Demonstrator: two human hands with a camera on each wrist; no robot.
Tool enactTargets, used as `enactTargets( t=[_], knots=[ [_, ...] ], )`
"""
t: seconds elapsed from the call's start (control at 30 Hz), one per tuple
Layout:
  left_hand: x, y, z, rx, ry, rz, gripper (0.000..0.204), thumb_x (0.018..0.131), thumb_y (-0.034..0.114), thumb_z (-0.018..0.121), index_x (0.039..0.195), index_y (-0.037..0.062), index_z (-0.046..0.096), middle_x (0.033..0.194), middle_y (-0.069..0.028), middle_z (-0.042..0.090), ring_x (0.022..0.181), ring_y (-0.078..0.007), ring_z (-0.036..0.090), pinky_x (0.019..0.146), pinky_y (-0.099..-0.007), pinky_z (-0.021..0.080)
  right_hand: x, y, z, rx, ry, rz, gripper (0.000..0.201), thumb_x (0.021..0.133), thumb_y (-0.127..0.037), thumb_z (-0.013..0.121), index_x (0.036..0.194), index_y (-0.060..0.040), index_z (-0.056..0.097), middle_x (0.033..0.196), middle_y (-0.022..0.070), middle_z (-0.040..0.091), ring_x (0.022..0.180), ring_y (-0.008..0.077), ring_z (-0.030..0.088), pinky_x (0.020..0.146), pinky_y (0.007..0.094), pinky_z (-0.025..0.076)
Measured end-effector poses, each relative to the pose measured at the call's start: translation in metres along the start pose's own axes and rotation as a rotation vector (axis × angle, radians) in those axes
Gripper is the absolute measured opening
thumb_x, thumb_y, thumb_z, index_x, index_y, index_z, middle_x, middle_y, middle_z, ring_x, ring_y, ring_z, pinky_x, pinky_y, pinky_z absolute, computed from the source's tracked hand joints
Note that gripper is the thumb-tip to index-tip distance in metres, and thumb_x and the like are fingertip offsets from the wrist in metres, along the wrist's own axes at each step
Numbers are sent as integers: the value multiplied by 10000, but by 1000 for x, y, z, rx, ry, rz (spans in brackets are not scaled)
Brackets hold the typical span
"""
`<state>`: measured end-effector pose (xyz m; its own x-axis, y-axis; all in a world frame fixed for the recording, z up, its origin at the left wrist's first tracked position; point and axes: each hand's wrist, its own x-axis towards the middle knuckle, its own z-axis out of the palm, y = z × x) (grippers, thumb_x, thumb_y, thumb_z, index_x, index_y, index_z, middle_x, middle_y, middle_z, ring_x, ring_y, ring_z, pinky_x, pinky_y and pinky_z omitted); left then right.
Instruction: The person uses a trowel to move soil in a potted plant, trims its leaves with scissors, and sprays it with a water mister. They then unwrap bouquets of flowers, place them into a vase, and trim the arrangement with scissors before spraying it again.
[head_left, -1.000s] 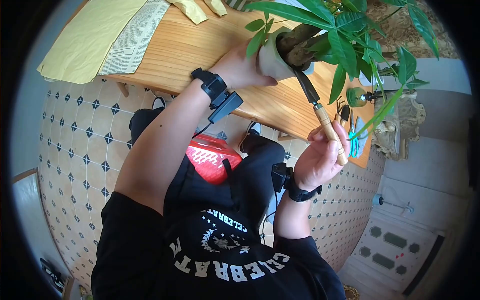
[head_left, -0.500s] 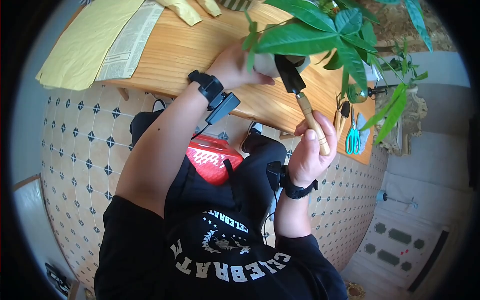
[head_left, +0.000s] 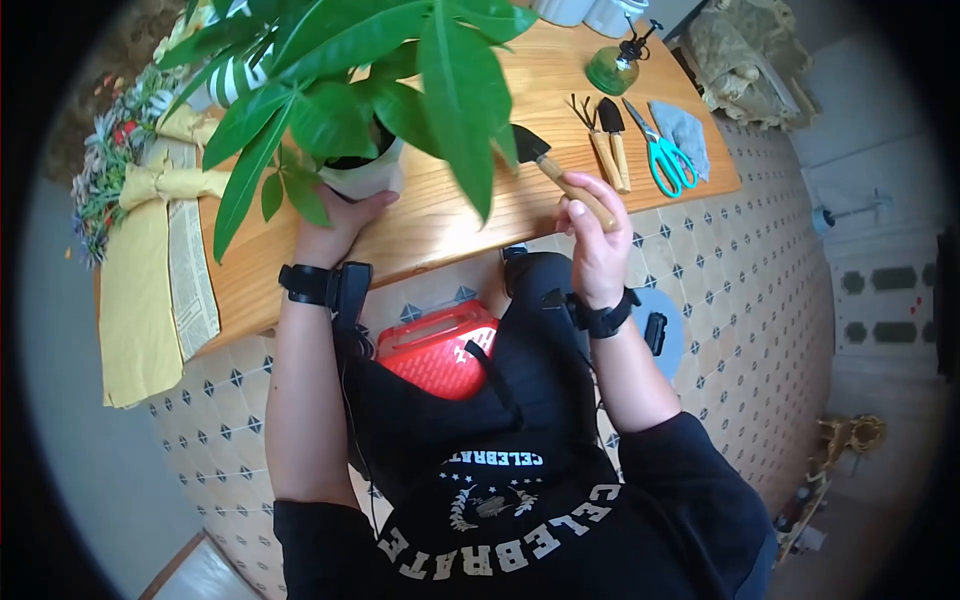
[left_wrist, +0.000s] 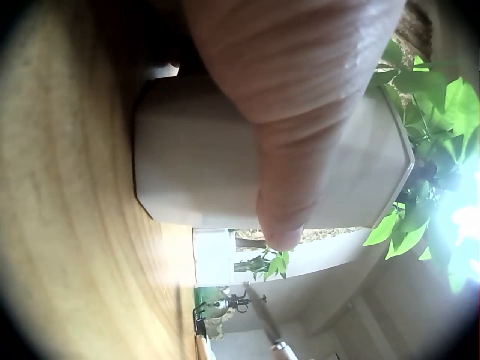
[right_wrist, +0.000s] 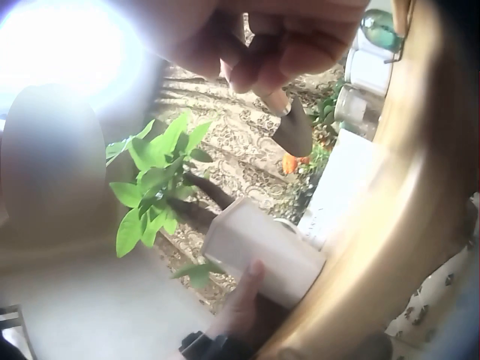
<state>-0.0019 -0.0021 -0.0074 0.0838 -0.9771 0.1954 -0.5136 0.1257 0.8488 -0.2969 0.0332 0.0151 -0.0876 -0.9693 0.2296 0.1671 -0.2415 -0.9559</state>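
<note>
My left hand [head_left: 335, 232] grips the side of a white flower pot [head_left: 378, 180]; in the left wrist view the thumb [left_wrist: 289, 172] lies across its pale wall. A plant with broad green leaves [head_left: 345, 115] grows from the pot and hides much of its top in the head view. My right hand [head_left: 602, 250] holds a small trowel [head_left: 585, 193] by its wooden handle, between thumb and fingers. The dark blade [right_wrist: 294, 131] is apart from the pot, to its right above the wooden table [head_left: 460, 225].
A hand fork [head_left: 602, 150], a second trowel [head_left: 614, 145], teal-handled scissors [head_left: 668, 160] and a grey cloth [head_left: 682, 135] lie on the right. A green glass sprayer [head_left: 612, 70] stands behind them. Yellow wrapping paper [head_left: 145, 300] and newspaper [head_left: 192, 270] overhang the left edge. A red basket [head_left: 440, 350] is below.
The trowel has come away from the pot's rim and moved to the right with my right hand. My left hand stays on the pot. The head view has turned, showing more of the table's right side.
</note>
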Motion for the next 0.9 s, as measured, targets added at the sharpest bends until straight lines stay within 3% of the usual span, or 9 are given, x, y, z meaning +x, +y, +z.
enactTargets(
  t=[0.2,0.33,0.53,0.57,0.77,0.9],
  knots=[
    [0,6,2,-25,19,-15,522,676,222,821,1072,-38,601,1049,-138,648,942,-238,617,862,-353,482,37,11,-37,-175,2,-51,266,925,-189,556,1134,-36,618,813,24,643,712,55,562,621,194,432],
    [4,8,3,-49,-7,-69,509,669,202,819,1062,-30,595,1046,-120,638,940,-225,606,865,-344,475,62,27,-42,-184,-46,57,253,920,-194,567,1110,-37,623,804,37,644,723,52,559,665,204,442],
    [4,-5,10,-18,48,-58,454,721,124,779,1088,-48,573,1045,-109,628,943,-207,596,870,-320,465,69,40,-42,-717,-25,-367,310,809,-186,662,1087,-53,635,869,117,634,744,226,611,699,316,485],
    [1,-7,11,-35,53,-60,450,722,122,778,1086,-49,575,1044,-109,630,941,-206,597,868,-320,466,66,33,-44,-782,-52,-265,319,775,-172,672,1070,-54,641,849,142,596,772,308,583,730,376,486],
    [5,-24,11,-50,114,-30,420,683,181,830,958,-33,596,905,-80,628,807,-198,584,755,-336,482,61,41,-46,-924,-11,-453,320,706,-119,691,1019,-63,656,895,119,559,897,305,546,806,391,456],
    [3,-2,9,61,28,-98,393,761,163,765,1051,-47,605,1008,-100,648,921,-201,606,848,-321,467,59,40,-42,-939,-7,-426,314,705,-132,700,1010,-69,658,937,109,560,926,299,531,823,388,438]
  ],
)
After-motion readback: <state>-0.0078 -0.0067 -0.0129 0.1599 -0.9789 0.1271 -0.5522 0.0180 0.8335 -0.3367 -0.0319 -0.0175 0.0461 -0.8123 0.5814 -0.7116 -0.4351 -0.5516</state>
